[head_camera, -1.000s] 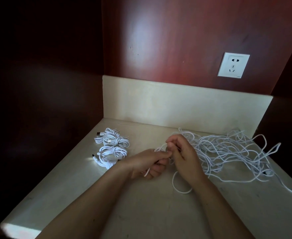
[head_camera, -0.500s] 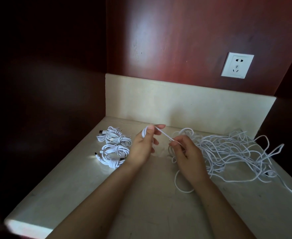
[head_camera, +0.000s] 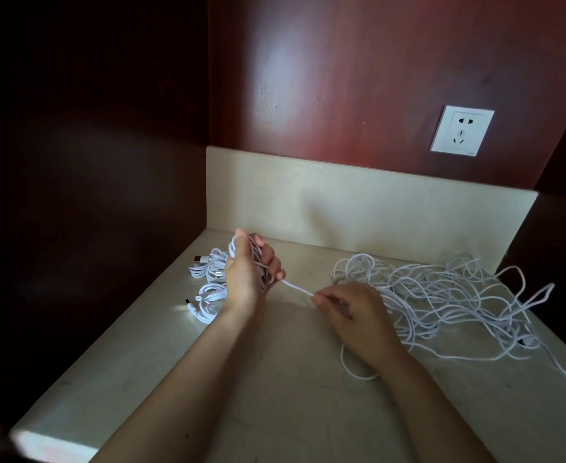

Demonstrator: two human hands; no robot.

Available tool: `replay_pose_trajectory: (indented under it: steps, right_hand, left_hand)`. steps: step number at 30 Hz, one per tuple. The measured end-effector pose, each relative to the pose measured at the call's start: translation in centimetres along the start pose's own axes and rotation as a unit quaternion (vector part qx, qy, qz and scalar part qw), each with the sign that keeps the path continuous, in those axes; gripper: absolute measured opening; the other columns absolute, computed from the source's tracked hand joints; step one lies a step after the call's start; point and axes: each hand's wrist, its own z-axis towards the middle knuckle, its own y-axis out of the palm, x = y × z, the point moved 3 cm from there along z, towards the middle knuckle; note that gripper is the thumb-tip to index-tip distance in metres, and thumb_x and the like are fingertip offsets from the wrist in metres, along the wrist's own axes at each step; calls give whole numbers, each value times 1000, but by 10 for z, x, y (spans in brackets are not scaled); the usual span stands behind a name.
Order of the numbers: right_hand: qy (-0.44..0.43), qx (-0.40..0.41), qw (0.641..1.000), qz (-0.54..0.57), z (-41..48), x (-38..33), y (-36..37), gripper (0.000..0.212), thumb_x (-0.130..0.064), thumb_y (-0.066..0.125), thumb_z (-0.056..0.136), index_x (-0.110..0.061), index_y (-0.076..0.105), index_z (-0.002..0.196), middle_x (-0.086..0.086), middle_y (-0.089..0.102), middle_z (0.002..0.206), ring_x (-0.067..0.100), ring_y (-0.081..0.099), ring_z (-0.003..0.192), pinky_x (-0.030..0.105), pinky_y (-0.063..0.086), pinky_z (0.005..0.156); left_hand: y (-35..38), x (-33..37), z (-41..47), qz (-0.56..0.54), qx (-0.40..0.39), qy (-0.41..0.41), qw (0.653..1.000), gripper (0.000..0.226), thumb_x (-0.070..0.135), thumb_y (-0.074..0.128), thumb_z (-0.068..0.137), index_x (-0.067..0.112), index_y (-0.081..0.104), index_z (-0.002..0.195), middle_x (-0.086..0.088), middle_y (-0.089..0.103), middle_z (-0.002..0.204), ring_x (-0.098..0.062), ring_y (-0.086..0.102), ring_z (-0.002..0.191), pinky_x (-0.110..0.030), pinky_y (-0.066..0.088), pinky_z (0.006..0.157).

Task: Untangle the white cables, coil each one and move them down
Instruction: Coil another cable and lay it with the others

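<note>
1. Left hand [head_camera: 246,279] is raised over the beige stone countertop [head_camera: 274,396], back-left. Its fingers are curled round several loops of a thin white round cable [head_camera: 297,289] wound over palm & fingers, so it's holding, not open.
2. Right hand [head_camera: 351,315] sits lower, to the right, and pinches the same cable betw thumb & forefinger tips. Its other fingers are loosely curled.
3. The span betw the hands looks taut and runs approx left-right, rising a bit toward the left hand. The loops' long axis lies approx along the left fingers, up & away from the person.
4. Past the right hand, slack curves on the counter by the wrist. It prob feeds from the tangled heap of white cables [head_camera: 441,295] on the right, but I can't trace the exact strand.
5. Handling, my guess: v. light, soft, no stiffness. The jacket is smooth and prob slippery, so light tension is needed or the loops spring off. Not fragile, but don't yank plugs thru knots.
6. Grip: pinch the jacket close to the coil and feed short lengths. Take the coil across its middle when slipping it off.
7. Finished white cable coils [head_camera: 208,271] lie back-left, just beside the left hand & partly hidden by it, plugs pointing left.
</note>
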Motion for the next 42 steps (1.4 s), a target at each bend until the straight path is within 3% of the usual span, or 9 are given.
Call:
replay_pose_trajectory:
  steps: [5, 12, 16, 18, 22, 30, 34, 38, 42]
  right_hand:
    - [-4, -23, 999, -37, -5, -7, 3, 25, -52, 53, 84, -36, 73, 84, -19, 67, 71, 0, 57, 74, 33, 34, 83]
    - [-65, -54, 996, -31, -6, -23, 4, 24, -44, 48, 94, -33, 68, 89, -26, 56, 74, -1, 51, 76, 30, 30, 86]
    - [-72, -44, 996, 38, -2, -34, -2, 17, -39, 52, 95, -32, 64, 86, -27, 50, 73, -4, 49, 72, 21, 37, 72]
    - [-60, -42, 995, 71, -3, -37, -5, 13, -40, 54, 93, -34, 63, 86, -26, 52, 75, -1, 52, 72, 18, 37, 67]
    - [4, 10, 995, 96, -4, -32, -11, 19, -46, 67, 78, -29, 58, 74, -12, 54, 66, 10, 52, 62, 29, 40, 57]
    - [56, 59, 983, 167, -2, -18, -14, 1, -28, 57, 89, -28, 56, 90, -15, 60, 83, 8, 60, 78, 27, 47, 70]
    - [55, 55, 982, 172, -2, -14, -9, 5, -23, 51, 91, -25, 55, 92, -15, 57, 83, 9, 57, 77, 28, 46, 71]
    - [60, 68, 985, 144, -4, -10, -9, 4, -26, 50, 94, -26, 53, 92, -12, 56, 77, 9, 54, 68, 33, 47, 64]
    - [100, 63, 988, 99, -8, 0, -9, 23, -51, 46, 90, -30, 55, 91, -8, 63, 70, 13, 61, 65, 43, 51, 65]
  left_hand:
    - [-6, -1, 4, 62, 29, -4, 998, 36, 29, 32, 105, 19, 36, 70, 2, 29, 52, -10, 25, 36, -14, 21, 37]
    - [-11, -3, 1, 238, 23, -41, 970, 33, 24, 33, 104, 20, 35, 72, 1, 39, 59, -9, 31, 40, -16, 23, 37]
    - [-8, -14, -3, 307, -47, -125, 942, 28, 25, 39, 104, 18, 40, 76, 1, 48, 54, -11, 36, 36, -14, 23, 37]
    - [-6, -21, -7, 345, -95, -176, 917, 34, 37, 42, 102, 17, 43, 75, 3, 48, 47, -11, 36, 34, -15, 23, 37]
    - [-1, -29, -22, 340, -191, -300, 871, 59, 73, 31, 90, 21, 38, 63, 4, 35, 47, -10, 29, 42, -19, 15, 43]
    - [7, -36, -41, 301, -330, -432, 783, 69, 90, 30, 74, 23, 45, 66, 4, 36, 59, -4, 22, 39, -14, 13, 35]
    - [8, -36, -44, 342, -359, -377, 782, 46, 65, 44, 89, 26, 39, 66, 8, 30, 53, -1, 19, 39, -12, 12, 34]
    - [9, -36, -38, 351, -315, -316, 823, 46, 56, 30, 99, 25, 32, 65, 6, 23, 52, -5, 17, 41, -15, 13, 36]
    - [7, -28, -23, 404, -215, -59, 887, 49, 41, 30, 105, 11, 57, 77, 0, 42, 48, -13, 33, 41, -21, 26, 40]
